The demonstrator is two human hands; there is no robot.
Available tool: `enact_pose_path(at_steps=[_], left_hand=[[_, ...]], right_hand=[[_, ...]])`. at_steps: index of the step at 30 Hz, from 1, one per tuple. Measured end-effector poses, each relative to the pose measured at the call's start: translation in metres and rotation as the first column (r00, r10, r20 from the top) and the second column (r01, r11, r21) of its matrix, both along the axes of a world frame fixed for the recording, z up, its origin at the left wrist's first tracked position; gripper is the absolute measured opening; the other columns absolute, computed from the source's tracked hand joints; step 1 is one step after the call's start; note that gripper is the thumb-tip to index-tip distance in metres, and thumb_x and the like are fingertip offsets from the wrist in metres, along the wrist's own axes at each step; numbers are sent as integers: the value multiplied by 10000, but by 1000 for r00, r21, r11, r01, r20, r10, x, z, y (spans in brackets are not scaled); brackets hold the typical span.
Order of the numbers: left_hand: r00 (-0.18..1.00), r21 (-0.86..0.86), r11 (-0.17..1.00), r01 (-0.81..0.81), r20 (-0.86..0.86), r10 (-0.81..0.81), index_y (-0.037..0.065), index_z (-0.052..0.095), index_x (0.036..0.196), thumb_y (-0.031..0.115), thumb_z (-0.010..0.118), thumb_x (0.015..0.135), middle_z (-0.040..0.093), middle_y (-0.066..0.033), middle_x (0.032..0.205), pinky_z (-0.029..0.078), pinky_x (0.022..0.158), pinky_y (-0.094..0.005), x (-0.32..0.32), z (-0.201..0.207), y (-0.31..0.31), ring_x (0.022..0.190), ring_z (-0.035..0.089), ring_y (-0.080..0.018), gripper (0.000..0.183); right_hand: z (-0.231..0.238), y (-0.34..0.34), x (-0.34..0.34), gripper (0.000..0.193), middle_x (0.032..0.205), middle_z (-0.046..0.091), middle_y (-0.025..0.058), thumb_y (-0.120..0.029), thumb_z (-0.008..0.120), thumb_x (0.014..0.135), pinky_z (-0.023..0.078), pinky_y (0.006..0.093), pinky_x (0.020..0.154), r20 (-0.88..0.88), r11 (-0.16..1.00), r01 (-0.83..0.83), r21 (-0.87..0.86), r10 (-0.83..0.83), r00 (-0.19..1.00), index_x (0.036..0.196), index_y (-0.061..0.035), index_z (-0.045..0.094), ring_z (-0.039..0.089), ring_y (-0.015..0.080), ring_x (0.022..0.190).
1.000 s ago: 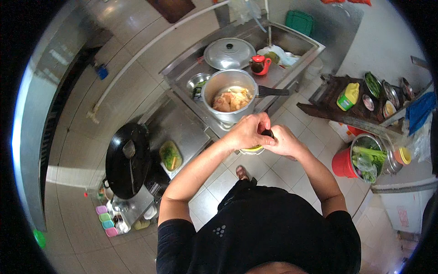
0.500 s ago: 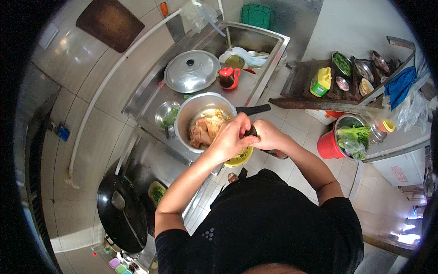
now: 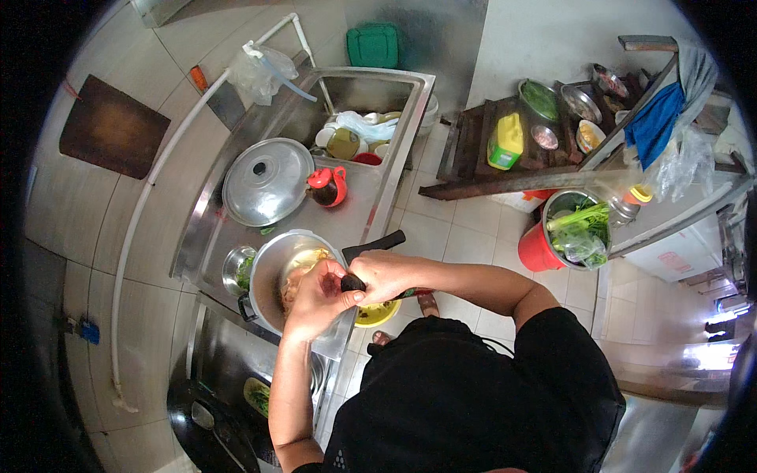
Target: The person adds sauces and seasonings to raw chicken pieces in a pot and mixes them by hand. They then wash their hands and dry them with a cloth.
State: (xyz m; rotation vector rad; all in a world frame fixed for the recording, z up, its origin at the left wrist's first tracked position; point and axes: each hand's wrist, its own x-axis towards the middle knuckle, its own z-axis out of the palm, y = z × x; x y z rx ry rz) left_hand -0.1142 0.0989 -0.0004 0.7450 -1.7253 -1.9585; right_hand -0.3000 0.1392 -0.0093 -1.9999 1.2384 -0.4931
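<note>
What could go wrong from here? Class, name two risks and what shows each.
1. The dark object between the left hand and right hand could slip, perhaps into the pot or the yellow bowl close by.
2. The pot's black handle seems to jut past the counter's edge, right by the right hand, so a bump might shift the pot.

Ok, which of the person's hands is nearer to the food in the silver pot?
Left. The left hand overlaps the food and the right side of the pot in this view; the right hand is farther right, past its rim.
</note>
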Motion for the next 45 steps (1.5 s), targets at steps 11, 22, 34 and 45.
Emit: enact_pose_path(at_steps=[11,22,34,45], left_hand=[[975,-804,595,-6,126,181,58,475,772,150,840,684,489,-60,747,407,634,-322,-36,17,32,687,497,-180,386],[640,753,588,-295,-301,707,-70,544,1154,333,376,1032,642,-210,1077,514,948,-429,32,-53,-12,1034,633,-325,453],[418,875,445,-193,-337,844,-88,537,1109,330,345,1031,637,-226,1005,489,957,-436,28,-78,-10,1046,612,-376,466],[330,924,348,-161,-282,901,-58,579,1029,372,327,1030,662,-214,965,480,964,-420,19,-108,1,1022,626,-351,499]], right_hand=[[-25,-12,-31,255,801,664,221,-220,732,662,509,446,656,103,991,135,19,-136,985,835,-37,695,677,354,758],[-29,-41,4,257,563,533,10,-82,710,806,442,270,499,233,919,-176,353,96,968,666,-43,499,592,106,535],[-48,-71,58,349,769,584,39,-34,733,738,494,287,542,183,710,-178,682,70,981,997,-34,500,605,150,601],[-64,-80,57,219,644,588,46,-78,704,751,466,285,522,122,579,-207,789,182,976,893,-45,541,594,145,563]])
